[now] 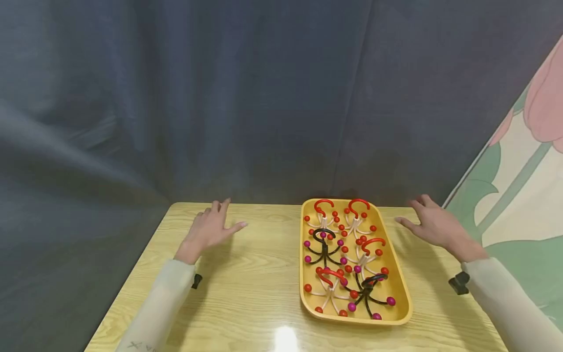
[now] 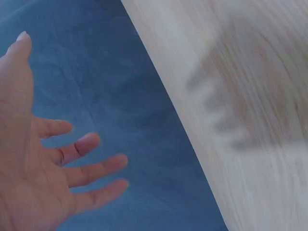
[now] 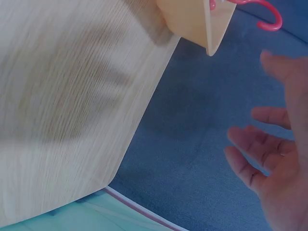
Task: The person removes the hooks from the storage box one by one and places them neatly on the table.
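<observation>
Over the left part of the table my left hand (image 1: 206, 230) hovers with fingers spread and nothing in it; the left wrist view shows the same bare palm (image 2: 38, 178). To the right of a yellow tray (image 1: 401, 278) hangs my right hand (image 1: 435, 225), also holding nothing, its thumb toward the tray. Inside the tray lie several hook-topped pieces with ball-tipped curved legs. Some have a red hook (image 1: 359, 201) and pale legs with red balls; others, like one black piece (image 1: 324, 249), have magenta balls. In the right wrist view a red hook (image 3: 274, 14) rises past the tray's corner (image 3: 192, 24).
The light wooden table (image 1: 259, 274) ends at a dark blue curtain (image 1: 264, 98) along the back and left. At the right hangs a panel with a flower print (image 1: 528, 195). Black wrist straps (image 1: 459, 282) sit on both sleeves.
</observation>
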Demonstrator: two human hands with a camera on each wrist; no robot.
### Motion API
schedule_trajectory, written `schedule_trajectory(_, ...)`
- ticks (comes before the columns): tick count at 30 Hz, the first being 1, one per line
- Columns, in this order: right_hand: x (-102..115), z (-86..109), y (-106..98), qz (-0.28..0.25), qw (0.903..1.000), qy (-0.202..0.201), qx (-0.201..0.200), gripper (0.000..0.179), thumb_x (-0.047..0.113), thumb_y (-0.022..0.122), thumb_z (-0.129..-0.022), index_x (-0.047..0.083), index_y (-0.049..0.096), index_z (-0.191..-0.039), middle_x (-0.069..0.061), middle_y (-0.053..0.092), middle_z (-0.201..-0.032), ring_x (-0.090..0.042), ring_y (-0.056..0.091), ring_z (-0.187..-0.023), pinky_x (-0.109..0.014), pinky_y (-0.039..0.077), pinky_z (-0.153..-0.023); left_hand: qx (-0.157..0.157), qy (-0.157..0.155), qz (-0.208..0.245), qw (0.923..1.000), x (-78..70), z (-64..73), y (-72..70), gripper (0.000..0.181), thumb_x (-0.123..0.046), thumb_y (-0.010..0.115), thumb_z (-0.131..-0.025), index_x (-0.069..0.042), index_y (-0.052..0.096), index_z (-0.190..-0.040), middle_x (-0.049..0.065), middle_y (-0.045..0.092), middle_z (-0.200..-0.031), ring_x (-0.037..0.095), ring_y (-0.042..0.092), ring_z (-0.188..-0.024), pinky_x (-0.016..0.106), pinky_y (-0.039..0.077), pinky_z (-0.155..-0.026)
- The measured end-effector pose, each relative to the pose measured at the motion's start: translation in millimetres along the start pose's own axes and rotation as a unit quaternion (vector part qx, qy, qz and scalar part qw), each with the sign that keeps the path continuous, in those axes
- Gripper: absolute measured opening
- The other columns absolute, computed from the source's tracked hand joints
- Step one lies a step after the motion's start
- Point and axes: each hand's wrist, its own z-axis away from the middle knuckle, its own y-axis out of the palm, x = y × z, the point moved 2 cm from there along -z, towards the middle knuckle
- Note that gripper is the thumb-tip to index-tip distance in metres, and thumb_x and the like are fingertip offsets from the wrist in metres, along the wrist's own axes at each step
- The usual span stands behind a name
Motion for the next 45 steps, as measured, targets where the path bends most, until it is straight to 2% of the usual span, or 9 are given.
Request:
schedule_trajectory(3,5,2.5,-3,0.002,0.9998,-0.007,-0.016,0.055,0.041,0.068,-0.101,-0.007,0.067,-0.127,-0.030,0.063,-0.118,-0.031,0.070,-0.079,-0.055,0.060,-0.068,-0.008,0.013,0.023,0.9996,-7.9,1.0,-1.1,0.106,-0.088,0.036,-0.094,-0.006,0.038,-0.160,0.025,0.054,-0.144,0.042,0.066,-0.112,0.059,0.058,-0.086)
schedule_trajectory(7,10,7.1,-5,0.001,0.9988,-0.010,-0.048,0.040,0.033,0.071,-0.100,-0.003,0.073,-0.117,-0.024,0.069,-0.110,-0.034,0.070,-0.086,-0.057,0.060,-0.074,-0.018,0.031,0.056,0.9978,-17.4,0.9,-2.1,0.093,-0.083,0.038,-0.098,-0.009,0.047,-0.152,0.018,0.057,-0.132,0.031,0.066,-0.095,0.043,0.056,-0.067)
schedule_trajectory(9,12,9.2,-4,-0.003,0.9978,-0.015,-0.065,0.035,0.030,0.073,-0.099,-0.002,0.075,-0.112,-0.023,0.071,-0.108,-0.037,0.070,-0.088,-0.059,0.059,-0.076,-0.025,0.038,0.075,0.9961,-21.9,1.8,-2.9,0.084,-0.078,0.039,-0.101,-0.010,0.051,-0.149,0.015,0.058,-0.127,0.027,0.065,-0.091,0.039,0.053,-0.064)
schedule_trajectory(11,14,11.2,-4,-0.009,0.9969,-0.019,-0.076,0.032,0.028,0.073,-0.098,-0.002,0.076,-0.110,-0.023,0.071,-0.107,-0.037,0.070,-0.087,-0.060,0.059,-0.077,-0.027,0.044,0.099,0.9937,-27.0,3.9,-4.2,0.076,-0.073,0.038,-0.104,-0.011,0.053,-0.146,0.013,0.059,-0.126,0.027,0.065,-0.095,0.039,0.054,-0.067)
schedule_trajectory(15,20,14.4,-3,-0.017,0.9959,-0.034,-0.082,0.028,0.025,0.075,-0.097,-0.001,0.077,-0.106,-0.022,0.072,-0.106,-0.039,0.072,-0.087,-0.060,0.060,-0.077,-0.025,0.051,0.162,0.9851,-41.2,11.8,-9.8,0.062,-0.064,0.035,-0.109,-0.016,0.060,-0.140,0.007,0.062,-0.126,0.027,0.066,-0.112,0.047,0.057,-0.085)
schedule_trajectory(21,26,24.3,3,-0.045,0.9932,-0.043,-0.098,0.022,0.022,0.077,-0.095,0.001,0.078,-0.102,-0.019,0.075,-0.102,-0.038,0.072,-0.088,-0.058,0.059,-0.075,-0.038,0.082,0.233,0.9684,-65.0,23.3,-17.6,0.042,-0.048,0.049,-0.111,-0.016,0.069,-0.128,0.001,0.067,-0.123,0.023,0.065,-0.115,0.047,0.056,-0.093)
schedule_trajectory(26,33,26.8,5,-0.095,0.9932,-0.002,-0.067,0.027,0.026,0.074,-0.099,0.001,0.077,-0.108,-0.018,0.077,-0.104,-0.035,0.073,-0.091,-0.049,0.061,-0.073,-0.045,0.104,0.309,0.9443,-78.2,26.8,-20.3,0.029,-0.034,0.059,-0.109,-0.012,0.072,-0.123,0.001,0.068,-0.119,0.021,0.066,-0.111,0.045,0.057,-0.094)
schedule_trajectory(32,39,23.7,12,-0.163,0.9851,0.043,-0.032,0.034,0.028,0.069,-0.103,-0.004,0.074,-0.114,-0.020,0.078,-0.106,-0.030,0.075,-0.089,-0.030,0.060,-0.070,-0.019,0.100,0.381,0.9190,-94.7,31.1,-22.1,0.018,-0.029,0.064,-0.106,-0.016,0.072,-0.117,-0.002,0.069,-0.115,0.015,0.067,-0.107,0.034,0.059,-0.094)
schedule_trajectory(45,39,28.8,30,-0.197,0.9737,0.113,0.014,0.041,0.035,0.060,-0.108,-0.002,0.072,-0.121,-0.023,0.076,-0.111,-0.031,0.075,-0.092,-0.035,0.059,-0.068,0.028,0.120,0.423,0.8978,-130.3,36.4,-18.5,0.025,-0.025,0.069,-0.103,-0.015,0.073,-0.126,0.002,0.075,-0.124,0.016,0.071,-0.110,0.029,0.060,-0.092)
